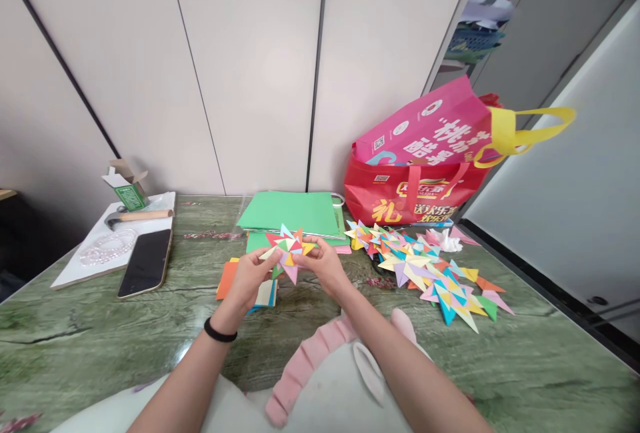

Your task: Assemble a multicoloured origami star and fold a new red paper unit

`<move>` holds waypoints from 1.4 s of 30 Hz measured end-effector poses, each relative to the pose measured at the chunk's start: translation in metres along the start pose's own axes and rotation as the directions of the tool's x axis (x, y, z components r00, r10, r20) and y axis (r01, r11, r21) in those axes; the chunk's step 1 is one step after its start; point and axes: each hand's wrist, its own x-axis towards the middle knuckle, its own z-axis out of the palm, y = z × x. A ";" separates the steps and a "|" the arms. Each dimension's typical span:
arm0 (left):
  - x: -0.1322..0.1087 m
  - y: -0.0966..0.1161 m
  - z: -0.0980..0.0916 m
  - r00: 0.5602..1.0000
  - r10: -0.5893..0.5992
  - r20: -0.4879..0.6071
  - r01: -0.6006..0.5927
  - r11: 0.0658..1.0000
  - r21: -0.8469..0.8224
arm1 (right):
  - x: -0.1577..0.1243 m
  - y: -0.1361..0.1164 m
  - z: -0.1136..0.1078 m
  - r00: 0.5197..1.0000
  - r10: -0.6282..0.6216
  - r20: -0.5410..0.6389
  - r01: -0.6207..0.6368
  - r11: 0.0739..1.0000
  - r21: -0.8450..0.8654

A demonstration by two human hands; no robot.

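A multicoloured folded-paper star (289, 246) is held up between both hands, above the table. My left hand (253, 276) pinches its left side, thumb on the face toward me. On the opposite side my right hand (324, 265) grips the points near a yellow tip. Below and behind the left hand lie small coloured paper squares (227, 283), orange and blue among them, partly covered by that hand. Green paper sheets (290, 211) lie stacked just beyond the star. A heap of similar paper stars (430, 266) spreads over the table to the right.
A phone (146, 264), a hammer (145, 217), a beaded string (107, 247) and an open green box (129, 189) are at the left on a white board. Red and pink bags (415, 186) stand against the wall. A plush toy (340, 379) sits in front of me.
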 end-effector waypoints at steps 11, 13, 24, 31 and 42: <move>0.000 0.002 0.000 0.989 -0.145 -0.027 0.141 0.984 -0.106 | 0.000 0.001 -0.001 0.988 -0.108 0.107 0.119 0.988 -0.103; -0.003 0.007 0.002 0.974 -0.228 -0.005 0.225 0.963 -0.151 | -0.001 0.000 0.000 0.984 -0.130 0.122 0.142 0.985 -0.097; -0.001 0.004 -0.005 0.980 -0.197 0.024 0.199 0.970 -0.142 | -0.002 -0.002 0.001 0.983 -0.166 0.080 0.175 0.978 -0.118; 0.002 -0.006 -0.003 1.000 -0.011 -0.002 0.011 0.997 0.083 | 0.003 0.001 0.000 0.997 -0.071 -0.024 0.068 0.992 -0.106; 0.000 -0.007 -0.001 0.991 0.057 0.119 -0.072 0.989 0.127 | 0.002 -0.002 -0.005 0.972 0.199 0.125 -0.207 0.977 0.052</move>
